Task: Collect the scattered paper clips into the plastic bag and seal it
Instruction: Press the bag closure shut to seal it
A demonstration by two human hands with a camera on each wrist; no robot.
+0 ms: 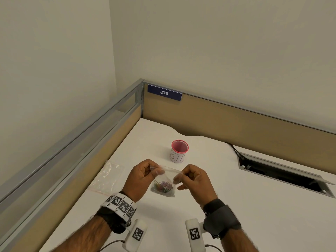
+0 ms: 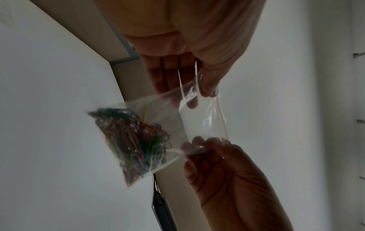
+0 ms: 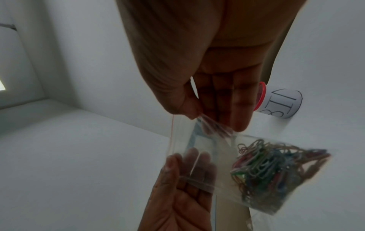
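A small clear plastic bag (image 1: 164, 180) hangs above the white desk, held by its top strip between both hands. A tangle of coloured paper clips (image 1: 163, 186) fills its bottom. My left hand (image 1: 145, 174) pinches the left end of the strip. My right hand (image 1: 189, 178) pinches the right end. In the left wrist view the bag (image 2: 168, 118) stretches between the two hands, clips (image 2: 134, 140) bunched low. The right wrist view shows the bag (image 3: 217, 156), its thin red seal line and the clips (image 3: 272, 173). Whether the seal is pressed closed I cannot tell.
A second clear bag (image 1: 107, 176) lies flat on the desk to the left. A white cup with a red rim (image 1: 179, 151), marked BIN, stands behind the hands. A cable hatch (image 1: 283, 174) is set into the desk at right. Partition walls enclose the desk's back and left.
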